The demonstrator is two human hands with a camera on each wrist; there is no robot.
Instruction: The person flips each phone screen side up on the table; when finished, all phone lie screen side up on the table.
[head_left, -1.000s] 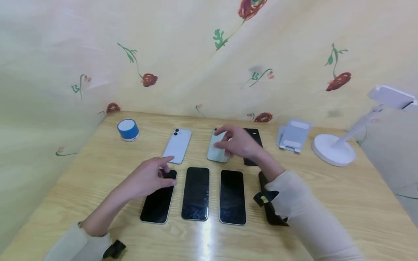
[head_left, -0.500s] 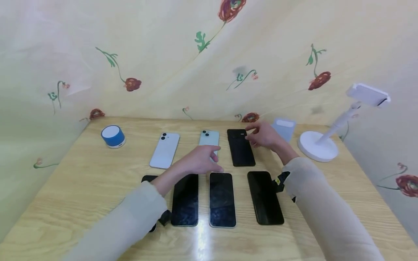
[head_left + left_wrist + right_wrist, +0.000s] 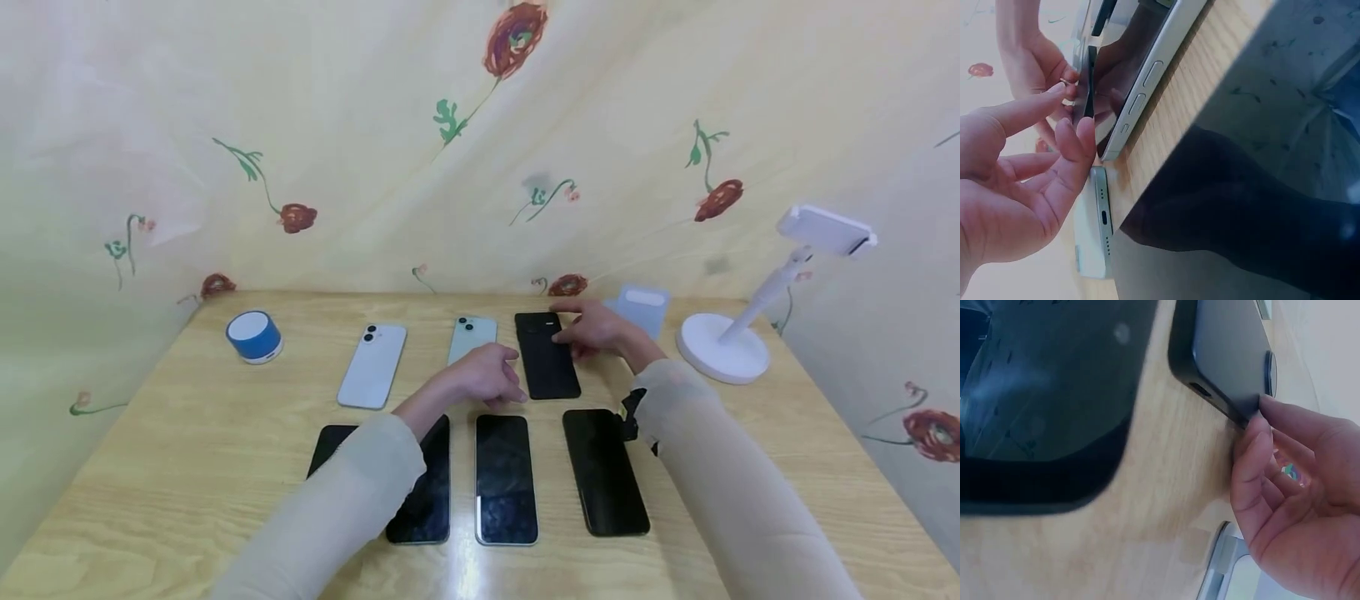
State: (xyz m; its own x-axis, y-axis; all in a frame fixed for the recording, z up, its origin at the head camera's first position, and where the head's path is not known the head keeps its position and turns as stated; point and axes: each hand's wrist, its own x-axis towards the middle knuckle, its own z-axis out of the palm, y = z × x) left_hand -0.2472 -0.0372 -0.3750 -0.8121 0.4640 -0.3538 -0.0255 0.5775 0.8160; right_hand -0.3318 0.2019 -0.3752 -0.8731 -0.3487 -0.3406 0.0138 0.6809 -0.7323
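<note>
A black phone (image 3: 547, 358) lies back side up in the back row, its camera bar at the far end. My right hand (image 3: 596, 327) is at its right edge, index finger near the top corner; in the right wrist view the thumb and fingertips (image 3: 1260, 428) meet the phone's (image 3: 1232, 356) edge. My left hand (image 3: 487, 375) reaches across from the left, fingertips by the black phone's lower left edge and over the lower part of a pale green phone (image 3: 474, 330). In the left wrist view its loosely bent fingers hold nothing.
A white phone (image 3: 372, 367) lies farther left. In front is a row of dark-screened phones, including one at centre (image 3: 506, 483) and one at right (image 3: 603, 475); my left sleeve covers others. A blue speaker (image 3: 255, 335), a folding stand (image 3: 643, 308) and a white stand (image 3: 723, 350) stand around.
My left hand has moved right, from over the leftmost dark phone to beside the black phone. My right hand has gone from above the pale green phone to the black phone's right edge.
</note>
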